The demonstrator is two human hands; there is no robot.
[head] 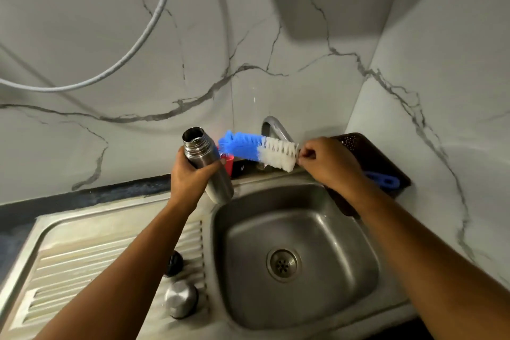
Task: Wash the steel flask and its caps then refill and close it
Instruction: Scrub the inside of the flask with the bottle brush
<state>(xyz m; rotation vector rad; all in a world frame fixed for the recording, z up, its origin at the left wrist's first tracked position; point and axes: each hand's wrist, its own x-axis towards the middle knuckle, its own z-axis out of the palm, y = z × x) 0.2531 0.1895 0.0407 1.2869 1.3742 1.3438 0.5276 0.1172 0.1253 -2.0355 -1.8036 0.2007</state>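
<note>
My left hand [190, 176] grips the open steel flask [205, 157] around its body, tilted, above the sink's left rim. Its threaded mouth points up and to the left. My right hand [328, 163] holds a bottle brush [259, 150] with blue and white bristles by its stem. The brush lies level, its blue tip just right of the flask's neck. On the draining board lie a black inner cap [174, 263] and a steel outer cap [180, 298], both partly behind my left forearm.
The steel sink [298, 243] with its drain lies below my hands. A tap [276, 127] rises behind the brush. A red cup [227, 163] stands behind the flask. A dark basket [378, 163] with a blue handle sits at the right, against the marble wall.
</note>
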